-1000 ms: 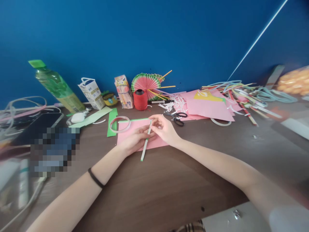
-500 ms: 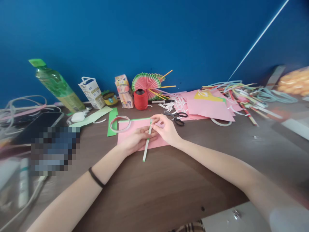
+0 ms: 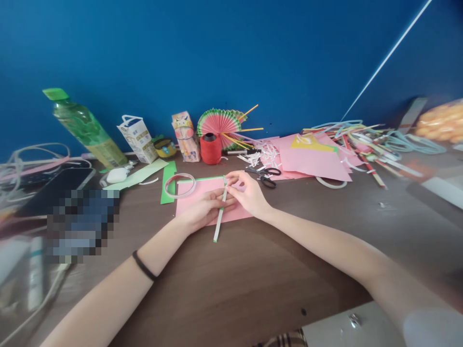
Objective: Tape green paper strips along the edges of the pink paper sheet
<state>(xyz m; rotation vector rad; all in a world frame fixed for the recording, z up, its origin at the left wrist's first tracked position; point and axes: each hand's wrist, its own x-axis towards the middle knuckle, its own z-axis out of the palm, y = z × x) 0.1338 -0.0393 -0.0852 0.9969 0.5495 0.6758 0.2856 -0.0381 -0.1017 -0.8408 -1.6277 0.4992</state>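
Both my hands are on a narrow white strip with green edges [image 3: 219, 224], held slantwise above a pink sheet of paper [image 3: 207, 185]. My left hand [image 3: 207, 208] grips the strip around its middle, fingers reaching behind it. At the strip's upper end, my right hand [image 3: 246, 192] pinches it between thumb and fingertips. A green band runs along the pink sheet's far edge. The roll of tape [image 3: 180, 195] lies flat across the sheet's left corner and a green piece of paper [image 3: 167, 193].
Black-handled scissors [image 3: 268, 181] lie just right of my right hand. Behind stand a red thread spool [image 3: 211, 150], a pleated watermelon fan [image 3: 219, 123], a carton [image 3: 139, 140] and a green bottle [image 3: 85, 127]. Pink papers [image 3: 311, 164] and straw-like strips [image 3: 372, 149] are piled right.
Almost nothing differs. Both hands keep their hold on the strip, and its upper end has shifted very slightly to the left.
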